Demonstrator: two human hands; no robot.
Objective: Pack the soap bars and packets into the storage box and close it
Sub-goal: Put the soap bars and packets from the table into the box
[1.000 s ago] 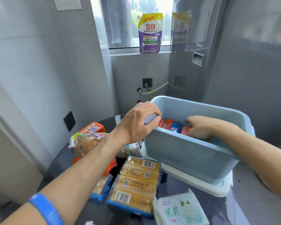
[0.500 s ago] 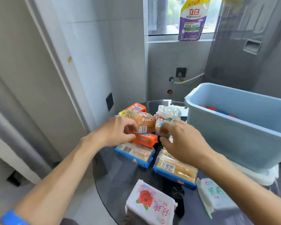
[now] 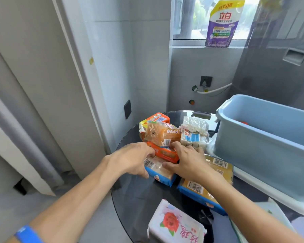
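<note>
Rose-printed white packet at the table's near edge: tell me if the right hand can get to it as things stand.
Probably yes. The rose-printed white packet lies uncovered with nothing on it, just below the right hand, which rests on the soap pile.

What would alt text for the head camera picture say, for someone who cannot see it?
Two bare hands, left hand and right hand, reach onto a pile of wrapped soap packets on a round dark glass table. An open light blue storage box sits to the right, and a purple detergent pouch stands on the windowsill.
</note>
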